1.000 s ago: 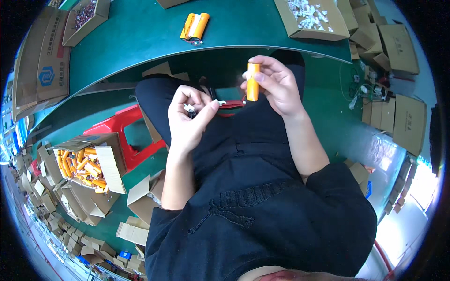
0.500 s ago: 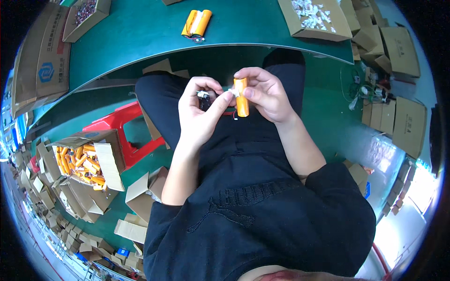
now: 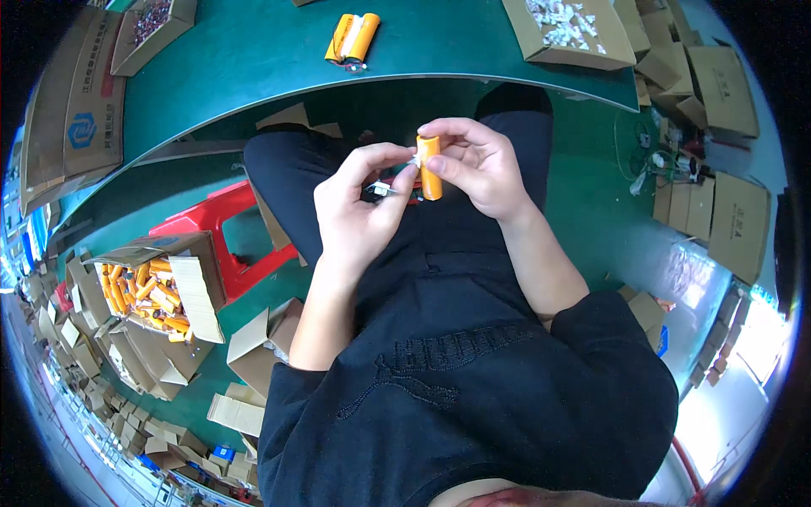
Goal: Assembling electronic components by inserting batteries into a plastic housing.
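Note:
Above my lap, my right hand (image 3: 480, 165) grips an orange cylindrical battery pack (image 3: 431, 173), held upright between thumb and fingers. My left hand (image 3: 359, 190) is closed in a pinch at the pack's left side, where a small white bit (image 3: 416, 160) shows between the fingertips and the orange wrap. Under the left fingers a white connector (image 3: 383, 188) sticks out, with dark parts partly hidden by the hand. On the green table ahead lies another orange battery pack (image 3: 353, 40) of two cells, a white strip between them and thin wires at its near end.
A carton of white scraps (image 3: 591, 55) stands at the table's right, and a carton of small dark red pieces (image 3: 160, 34) at its left. Beside me at left, an open box of orange batteries (image 3: 139, 296) adjoins a red stool (image 3: 241, 275). Cardboard boxes (image 3: 722, 93) are stacked at right.
Both hands have shifted slightly, the battery pack rising a little and moving left. My left fingers have tilted, and the white connector now shows lower, beneath them.

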`<action>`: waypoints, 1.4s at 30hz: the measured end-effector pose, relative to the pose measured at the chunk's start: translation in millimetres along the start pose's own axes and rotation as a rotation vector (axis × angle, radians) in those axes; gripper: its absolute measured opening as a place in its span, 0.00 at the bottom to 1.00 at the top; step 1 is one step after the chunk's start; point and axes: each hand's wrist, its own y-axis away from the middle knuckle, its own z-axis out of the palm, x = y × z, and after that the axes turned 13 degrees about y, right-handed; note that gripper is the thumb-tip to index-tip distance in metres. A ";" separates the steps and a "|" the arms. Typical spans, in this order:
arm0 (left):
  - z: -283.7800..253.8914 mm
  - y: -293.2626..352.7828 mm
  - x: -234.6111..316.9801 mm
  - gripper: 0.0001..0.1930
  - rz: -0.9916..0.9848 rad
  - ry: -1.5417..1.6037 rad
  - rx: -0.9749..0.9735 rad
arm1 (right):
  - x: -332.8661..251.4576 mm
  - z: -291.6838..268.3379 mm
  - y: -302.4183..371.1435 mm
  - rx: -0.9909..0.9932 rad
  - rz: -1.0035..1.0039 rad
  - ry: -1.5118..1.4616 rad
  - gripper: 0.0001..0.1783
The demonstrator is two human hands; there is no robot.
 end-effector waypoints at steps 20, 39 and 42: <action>-8.2 -3.6 2.3 0.17 -0.359 0.258 0.034 | -3.5 -1.7 -0.5 -0.095 0.014 0.251 0.21; -11.3 0.7 25.8 0.15 -0.388 0.364 -0.023 | 0.4 3.8 -13.0 0.148 0.104 0.063 0.20; -13.4 -4.7 16.4 0.17 -0.235 0.247 0.079 | -5.5 -3.0 -10.9 0.012 0.127 -0.151 0.20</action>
